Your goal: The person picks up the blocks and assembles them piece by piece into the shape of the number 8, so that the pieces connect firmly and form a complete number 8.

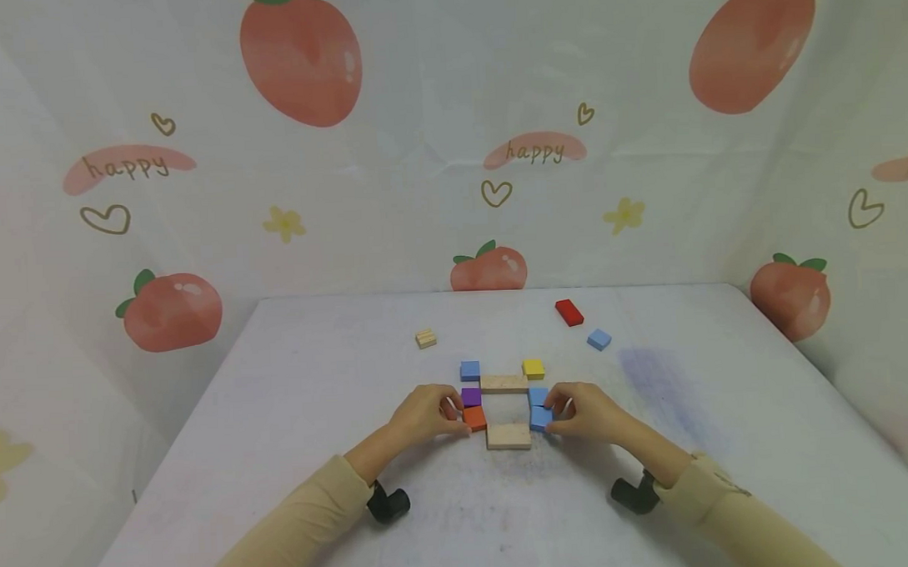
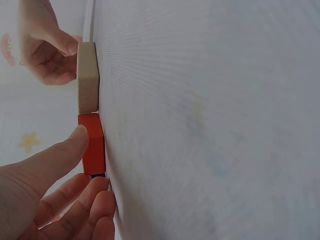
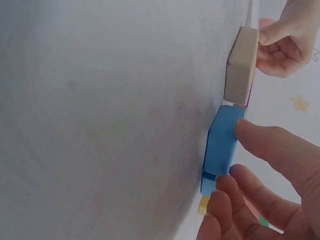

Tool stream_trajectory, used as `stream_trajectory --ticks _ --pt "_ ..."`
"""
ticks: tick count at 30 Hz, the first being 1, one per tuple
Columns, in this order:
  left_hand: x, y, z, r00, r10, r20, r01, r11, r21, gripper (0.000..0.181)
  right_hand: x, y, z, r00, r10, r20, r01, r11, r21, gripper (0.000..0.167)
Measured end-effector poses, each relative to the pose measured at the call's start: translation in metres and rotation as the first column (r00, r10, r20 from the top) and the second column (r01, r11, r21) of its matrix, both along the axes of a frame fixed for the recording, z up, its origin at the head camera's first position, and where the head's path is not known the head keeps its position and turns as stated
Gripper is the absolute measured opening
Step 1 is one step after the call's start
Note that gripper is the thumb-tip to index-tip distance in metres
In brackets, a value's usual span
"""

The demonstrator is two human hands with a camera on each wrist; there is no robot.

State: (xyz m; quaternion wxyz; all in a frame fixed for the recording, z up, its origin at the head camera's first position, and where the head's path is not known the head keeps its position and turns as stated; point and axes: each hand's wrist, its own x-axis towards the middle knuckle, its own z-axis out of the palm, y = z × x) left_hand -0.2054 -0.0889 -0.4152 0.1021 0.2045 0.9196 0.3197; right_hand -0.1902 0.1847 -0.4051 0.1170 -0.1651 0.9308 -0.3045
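Observation:
My left hand (image 1: 426, 414) (image 2: 55, 195) pinches the orange-red block (image 1: 475, 419) (image 2: 93, 145) between thumb and fingers. Opposite, my right hand (image 1: 589, 412) (image 3: 280, 185) holds the near blue block (image 1: 540, 419) (image 3: 223, 140) the same way. A pale wooden block (image 1: 509, 437) (image 2: 88, 77) (image 3: 242, 67) lies between these two at the near side. Behind the orange-red block are a purple block (image 1: 470, 396) and a blue block (image 1: 469, 370). Beyond the held blue block come another blue block (image 1: 538, 396) and a yellow block (image 1: 533, 369). A second wooden block (image 1: 504, 384) spans the far side.
Farther back on the white table (image 1: 292, 389) lie a small pale wooden piece (image 1: 426, 339), a red block (image 1: 569, 313) and a light blue block (image 1: 599, 339). A patterned cloth (image 1: 391, 194) hangs behind the table.

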Motion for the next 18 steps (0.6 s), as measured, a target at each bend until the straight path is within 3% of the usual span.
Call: stream_trajectory --ticks 18 --pt "0.001 0.0008 0.0019 1.0 0.014 0.003 -0.014 1.0 0.003 0.027 -0.0013 -0.0042 -0.0018 1.0 -0.026 0.001 0.026 0.999 0.033 0.024"
